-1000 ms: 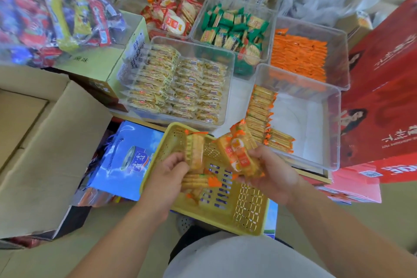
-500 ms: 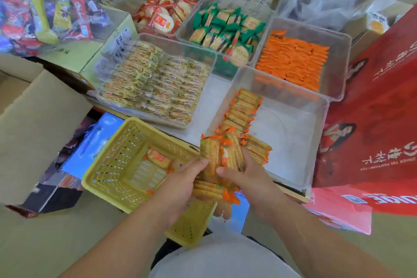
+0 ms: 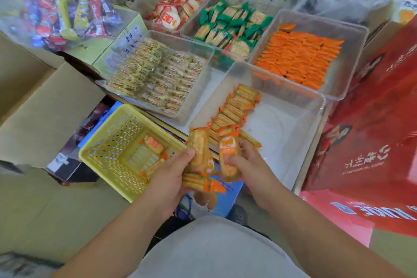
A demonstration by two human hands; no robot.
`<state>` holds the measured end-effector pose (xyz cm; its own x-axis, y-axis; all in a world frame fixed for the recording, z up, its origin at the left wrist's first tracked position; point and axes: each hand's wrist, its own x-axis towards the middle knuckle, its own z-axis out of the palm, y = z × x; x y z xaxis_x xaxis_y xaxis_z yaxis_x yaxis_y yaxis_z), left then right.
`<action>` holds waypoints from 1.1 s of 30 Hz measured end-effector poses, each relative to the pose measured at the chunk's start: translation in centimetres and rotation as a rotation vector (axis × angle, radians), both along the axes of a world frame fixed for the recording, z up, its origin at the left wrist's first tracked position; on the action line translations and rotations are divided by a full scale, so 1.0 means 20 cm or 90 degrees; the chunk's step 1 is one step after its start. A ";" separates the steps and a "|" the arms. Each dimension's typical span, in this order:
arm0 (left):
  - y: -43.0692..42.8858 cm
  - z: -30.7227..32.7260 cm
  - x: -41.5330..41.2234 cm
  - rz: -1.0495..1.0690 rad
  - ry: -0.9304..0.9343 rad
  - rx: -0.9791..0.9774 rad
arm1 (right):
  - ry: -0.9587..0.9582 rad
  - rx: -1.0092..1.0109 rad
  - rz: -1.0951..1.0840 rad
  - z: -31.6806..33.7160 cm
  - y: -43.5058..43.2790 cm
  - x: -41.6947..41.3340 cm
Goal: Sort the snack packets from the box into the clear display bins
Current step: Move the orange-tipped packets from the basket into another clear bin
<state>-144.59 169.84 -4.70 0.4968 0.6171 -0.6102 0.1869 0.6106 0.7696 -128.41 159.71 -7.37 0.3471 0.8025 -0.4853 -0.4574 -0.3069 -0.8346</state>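
Observation:
My left hand [image 3: 168,184] grips a stack of orange-trimmed cracker packets [image 3: 198,153], some upright and some lying flat across my palm. Just to the right, my right hand [image 3: 252,171] holds one packet of the same kind [image 3: 229,153] upright. Both hands hover at the near edge of a clear bin [image 3: 293,142] with a row of matching packets [image 3: 237,106] along its left side. A yellow basket [image 3: 108,149] at my left holds a few more packets [image 3: 153,144].
Other clear bins hold pale yellow packets [image 3: 158,74], green packets [image 3: 230,27], orange packets [image 3: 300,56] and red-white packets [image 3: 173,13]. An open cardboard box [image 3: 38,115] stands at the left, red gift boxes [image 3: 372,131] at the right, a candy bag [image 3: 65,9] far left.
The left hand lifted packets out of the yellow basket and joined the right hand. Both hands moved right, toward the bin's near edge; the view shifted too.

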 end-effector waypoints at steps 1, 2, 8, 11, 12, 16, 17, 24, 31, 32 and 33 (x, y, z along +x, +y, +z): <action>0.00 0.00 -0.01 0.026 0.014 0.003 | 0.028 0.000 -0.015 0.00 0.00 0.01; 0.00 0.00 -0.01 0.045 0.032 0.010 | 0.059 0.005 -0.023 0.00 0.00 0.03; 0.00 0.00 -0.01 0.051 0.087 0.070 | 0.239 0.062 -0.068 0.03 0.05 -0.01; 0.00 -0.02 0.02 0.025 0.087 0.097 | 0.243 0.050 -0.059 0.03 0.10 -0.09; 0.00 -0.02 0.02 0.017 0.085 0.104 | 0.246 0.046 -0.057 0.03 0.11 -0.11; 0.07 -0.02 0.01 -0.028 0.073 0.106 | 0.241 0.017 -0.063 0.05 0.17 -0.18; 0.10 -0.02 -0.01 -0.046 0.073 0.102 | 0.238 0.010 -0.072 0.06 0.18 -0.19; 0.25 -0.04 -0.09 -0.176 0.011 0.078 | 0.199 -0.044 -0.112 0.10 0.25 -0.27; 0.31 -0.04 -0.04 -0.251 -0.045 0.117 | 0.111 -0.051 -0.098 0.16 0.25 -0.22; 0.31 -0.05 -0.01 -0.253 -0.035 0.121 | 0.093 -0.043 -0.094 0.16 0.24 -0.19; 0.31 -0.04 0.02 -0.253 -0.014 0.124 | 0.080 -0.031 -0.090 0.16 0.23 -0.16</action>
<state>-144.24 176.12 -5.58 0.7307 0.4773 -0.4881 0.3603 0.3378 0.8696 -131.55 164.40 -4.21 0.3889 0.7249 -0.5686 -0.5979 -0.2709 -0.7544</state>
